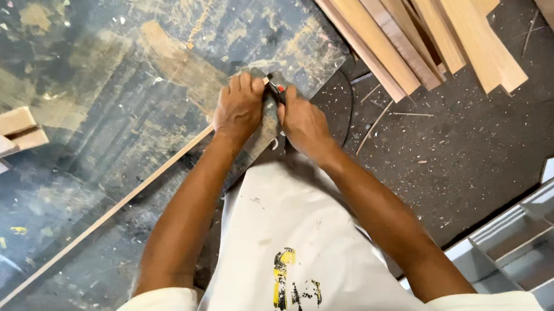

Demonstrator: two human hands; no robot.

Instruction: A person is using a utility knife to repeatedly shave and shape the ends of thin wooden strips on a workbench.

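Fingers point(242, 84) curled on thin wooden strip point(101, 220) | right hand point(304, 123) gripping tool point(277, 88)

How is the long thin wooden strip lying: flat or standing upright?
Flat. The wooden strip lies along the worktop, running diagonally up to the left hand pressing its near end.

The person wears a white shirt point(295, 237) with short sleeves — cuffs end above the elbows. Yellow and black paint marks point(285, 289) stain its front. Both forearms are bare — left hand point(239, 110) and right hand point(304, 123) ungloved, no rings visible.
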